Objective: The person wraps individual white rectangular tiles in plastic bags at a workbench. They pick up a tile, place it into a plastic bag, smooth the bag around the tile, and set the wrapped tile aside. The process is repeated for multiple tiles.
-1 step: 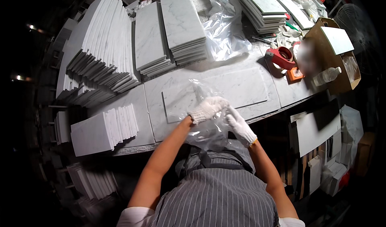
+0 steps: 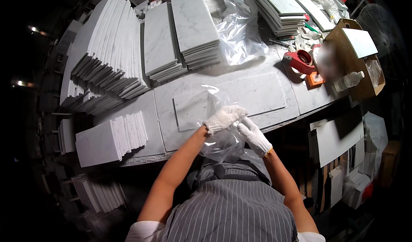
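Note:
Both my hands wear white knit gloves and meet over the front edge of the table. A thin clear plastic bag (image 2: 221, 151) hangs between them and my apron, and its upper part spreads over a flat grey-veined marble tile (image 2: 262, 92). My left hand (image 2: 225, 117) is closed on the bag, fingers bent toward the right hand. Just right of it and slightly lower, my right hand (image 2: 255, 136) pinches the bag too, its fingertips close to the left ones. The exact grip points are hidden by the gloves.
Stacked marble tiles (image 2: 195, 23) stand at the back, with a long row of upright tiles (image 2: 105, 49) at left and a shorter row (image 2: 107, 141) nearer. Crumpled plastic sheeting (image 2: 240, 32) lies behind. At right are a red tape dispenser (image 2: 300, 61), a plastic bottle (image 2: 349, 81) and a cardboard box (image 2: 343, 34).
My left hand has shifted slightly right and down, and my right hand slightly left. The clear bag's folds have changed shape a little.

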`<action>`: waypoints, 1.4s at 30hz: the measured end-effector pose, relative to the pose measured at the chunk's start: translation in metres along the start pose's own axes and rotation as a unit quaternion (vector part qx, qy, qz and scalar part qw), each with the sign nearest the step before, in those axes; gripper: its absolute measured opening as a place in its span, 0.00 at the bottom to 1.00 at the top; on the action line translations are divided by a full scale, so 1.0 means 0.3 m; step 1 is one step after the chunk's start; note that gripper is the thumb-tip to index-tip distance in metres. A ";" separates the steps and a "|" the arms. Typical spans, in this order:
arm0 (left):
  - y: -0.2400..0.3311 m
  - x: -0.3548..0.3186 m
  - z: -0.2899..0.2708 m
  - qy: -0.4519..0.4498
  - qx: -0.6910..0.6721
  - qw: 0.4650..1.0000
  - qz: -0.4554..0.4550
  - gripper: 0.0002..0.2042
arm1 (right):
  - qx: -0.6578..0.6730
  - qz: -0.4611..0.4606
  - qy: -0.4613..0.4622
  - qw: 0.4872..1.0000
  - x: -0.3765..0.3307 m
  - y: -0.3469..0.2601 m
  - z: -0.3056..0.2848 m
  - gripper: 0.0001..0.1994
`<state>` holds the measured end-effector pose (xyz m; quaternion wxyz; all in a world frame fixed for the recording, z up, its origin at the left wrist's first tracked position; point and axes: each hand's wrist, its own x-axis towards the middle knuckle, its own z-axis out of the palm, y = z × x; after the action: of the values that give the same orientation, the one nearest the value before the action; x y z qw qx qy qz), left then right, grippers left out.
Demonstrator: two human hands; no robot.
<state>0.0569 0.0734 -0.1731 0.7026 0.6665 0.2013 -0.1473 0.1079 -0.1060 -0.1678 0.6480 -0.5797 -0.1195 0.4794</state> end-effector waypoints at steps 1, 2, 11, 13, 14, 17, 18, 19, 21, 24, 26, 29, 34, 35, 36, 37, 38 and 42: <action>0.012 -0.002 0.022 -0.014 -0.030 0.999 0.011 0.16 | 0.020 0.011 -0.008 1.000 0.003 -0.001 0.011 0.21; 0.074 -0.023 0.033 0.004 -0.027 0.996 -0.086 0.14 | 0.040 0.022 -0.016 0.999 0.004 -0.001 0.014 0.19; 0.068 -0.034 -0.097 0.011 -0.015 0.999 0.040 0.13 | 0.170 0.021 0.201 0.965 0.021 0.072 -0.090 0.08; 0.064 -0.050 -0.177 0.062 -0.001 0.998 0.024 0.14 | 0.159 0.040 0.281 0.946 -0.001 0.042 -0.123 0.08; 0.078 -0.056 -0.210 0.108 0.037 0.993 -0.013 0.15 | 0.183 -0.002 0.336 0.924 0.000 0.056 -0.137 0.09; -0.007 -0.081 -0.351 0.286 0.213 0.934 -0.026 0.17 | 0.053 -0.048 0.404 0.912 0.009 0.150 -0.211 0.09; -0.036 -0.074 -0.376 0.346 0.281 0.895 -0.014 0.17 | 0.065 -0.036 0.408 0.910 0.006 0.144 -0.207 0.09; -0.014 -0.071 -0.351 0.382 0.197 0.902 0.029 0.18 | 0.078 -0.023 0.417 0.905 0.004 0.145 -0.205 0.09; 0.040 -0.105 -0.276 0.442 0.024 0.891 0.106 0.18 | 0.103 -0.012 0.432 0.896 -0.007 0.149 -0.192 0.09; -0.041 -0.145 -0.288 0.322 0.086 0.915 0.228 0.23 | 0.111 -0.020 0.441 0.890 -0.010 0.098 -0.117 0.09; -0.001 -0.185 -0.278 0.265 -0.018 0.952 0.154 0.28 | 0.062 -0.061 0.435 0.896 -0.003 0.156 -0.159 0.10; 0.109 -0.228 -0.222 0.222 0.053 0.973 0.038 0.33 | 0.068 -0.125 0.425 0.894 -0.007 0.153 -0.153 0.09; 0.172 -0.208 -0.266 0.062 0.297 0.950 -0.078 0.34 | 0.050 -0.158 0.412 0.896 -0.038 0.120 -0.190 0.07; 0.137 -0.193 -0.292 0.057 0.302 0.948 -0.082 0.33 | 0.041 -0.167 0.424 0.889 -0.053 0.105 -0.184 0.08; 0.102 -0.182 -0.347 0.096 0.289 0.948 -0.092 0.30 | 0.077 -0.160 0.425 0.888 -0.078 0.037 -0.154 0.09; 0.073 -0.169 -0.427 0.135 0.281 0.944 -0.104 0.27 | 0.061 -0.169 0.444 0.878 -0.090 0.043 -0.176 0.09; -0.006 -0.155 -0.537 0.197 0.341 0.917 -0.061 0.24 | 0.048 -0.178 0.457 0.870 -0.095 0.054 -0.204 0.09; 0.053 -0.150 -0.662 0.434 0.374 0.819 0.038 0.20 | 0.039 -0.178 0.481 0.858 -0.131 0.074 -0.236 0.08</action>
<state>0.0080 0.2694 -0.1437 0.2439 0.8801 0.3893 0.1202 0.1273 -0.1838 -0.1924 0.7210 -0.6813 0.1243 0.0215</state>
